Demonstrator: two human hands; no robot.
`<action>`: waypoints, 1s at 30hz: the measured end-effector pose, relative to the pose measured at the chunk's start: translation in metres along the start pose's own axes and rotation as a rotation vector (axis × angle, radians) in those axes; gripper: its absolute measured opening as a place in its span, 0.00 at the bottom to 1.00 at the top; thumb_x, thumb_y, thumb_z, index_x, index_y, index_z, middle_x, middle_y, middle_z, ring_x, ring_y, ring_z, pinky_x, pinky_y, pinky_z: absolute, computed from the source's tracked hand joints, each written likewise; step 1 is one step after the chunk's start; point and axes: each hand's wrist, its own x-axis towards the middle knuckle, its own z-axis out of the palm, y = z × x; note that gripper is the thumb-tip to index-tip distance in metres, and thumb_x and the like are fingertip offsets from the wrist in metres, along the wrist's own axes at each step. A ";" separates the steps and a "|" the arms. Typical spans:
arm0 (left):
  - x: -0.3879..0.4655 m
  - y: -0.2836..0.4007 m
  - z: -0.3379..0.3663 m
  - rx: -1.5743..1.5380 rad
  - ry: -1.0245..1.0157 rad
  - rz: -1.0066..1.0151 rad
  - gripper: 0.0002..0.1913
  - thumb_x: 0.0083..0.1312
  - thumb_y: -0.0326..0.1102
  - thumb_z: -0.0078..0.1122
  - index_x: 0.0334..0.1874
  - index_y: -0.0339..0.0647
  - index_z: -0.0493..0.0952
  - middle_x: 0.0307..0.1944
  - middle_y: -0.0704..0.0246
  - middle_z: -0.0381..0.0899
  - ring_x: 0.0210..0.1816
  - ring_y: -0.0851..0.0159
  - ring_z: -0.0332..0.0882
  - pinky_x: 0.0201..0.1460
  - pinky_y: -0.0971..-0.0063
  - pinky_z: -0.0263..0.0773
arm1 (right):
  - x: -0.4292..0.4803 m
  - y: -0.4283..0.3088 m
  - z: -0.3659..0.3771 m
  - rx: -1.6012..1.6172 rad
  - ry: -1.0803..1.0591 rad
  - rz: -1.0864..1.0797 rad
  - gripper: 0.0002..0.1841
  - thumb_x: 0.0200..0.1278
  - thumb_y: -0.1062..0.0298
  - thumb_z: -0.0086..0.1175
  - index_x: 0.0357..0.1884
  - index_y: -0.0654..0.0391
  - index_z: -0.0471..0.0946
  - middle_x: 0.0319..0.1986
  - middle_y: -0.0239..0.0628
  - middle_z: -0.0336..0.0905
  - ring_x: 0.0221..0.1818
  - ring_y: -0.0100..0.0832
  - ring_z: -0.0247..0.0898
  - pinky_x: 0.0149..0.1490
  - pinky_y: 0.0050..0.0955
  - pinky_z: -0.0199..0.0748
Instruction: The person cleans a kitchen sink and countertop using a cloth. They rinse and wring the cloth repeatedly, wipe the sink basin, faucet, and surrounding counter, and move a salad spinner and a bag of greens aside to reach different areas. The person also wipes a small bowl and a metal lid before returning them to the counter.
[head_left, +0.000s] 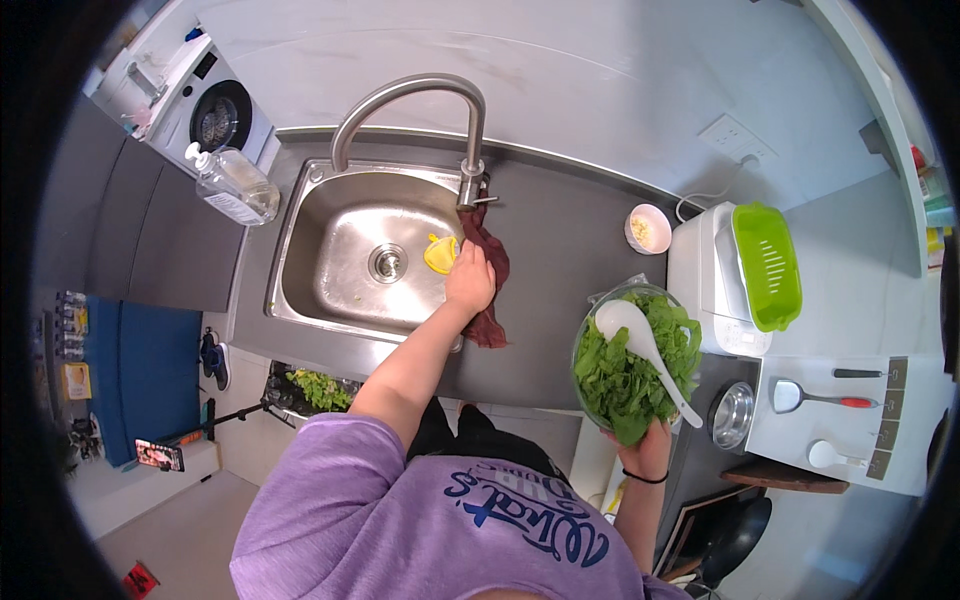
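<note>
My left hand (471, 279) lies on a dark red cloth (487, 319) that drapes over the right rim of a stainless steel sink (345, 225); whether its fingers grip the cloth is hard to tell. Just left of the fingers, a small yellow item (441, 255) is inside the sink. On the right, my right hand (646, 450) holds the near rim of a clear bowl (576, 360) heaped with green leaves (611, 375). A white ladle (637, 334) rests on the leaves, its handle pointing toward my right hand.
A curved faucet (420, 81) arches over the sink. Left of it stands a pump bottle (240, 187). A small bowl of chopped bits (647, 229) and a white appliance with a green basket (765, 262) stand at the right. A bin with leafy scraps (319, 390) is below the counter.
</note>
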 end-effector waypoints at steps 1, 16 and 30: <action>-0.007 -0.002 -0.003 -0.018 -0.040 -0.003 0.17 0.72 0.37 0.51 0.54 0.29 0.69 0.64 0.44 0.69 0.60 0.42 0.74 0.63 0.54 0.71 | 0.001 -0.002 0.000 -0.015 -0.042 -0.005 0.24 0.75 0.66 0.43 0.71 0.58 0.66 0.60 0.49 0.76 0.54 0.53 0.81 0.42 0.53 0.88; 0.004 -0.051 -0.015 -0.540 0.135 -0.120 0.19 0.74 0.46 0.53 0.47 0.32 0.78 0.55 0.42 0.76 0.58 0.41 0.73 0.62 0.56 0.69 | 0.056 0.007 0.039 -0.026 -0.042 0.100 0.23 0.76 0.69 0.39 0.69 0.63 0.64 0.60 0.51 0.76 0.52 0.51 0.82 0.45 0.54 0.89; -0.011 -0.057 -0.001 -0.207 -0.205 0.038 0.22 0.77 0.49 0.44 0.47 0.38 0.81 0.52 0.47 0.76 0.56 0.43 0.72 0.65 0.52 0.66 | 0.095 0.039 0.077 -0.033 -0.067 0.106 0.22 0.75 0.67 0.43 0.67 0.64 0.67 0.56 0.52 0.78 0.49 0.49 0.83 0.42 0.49 0.89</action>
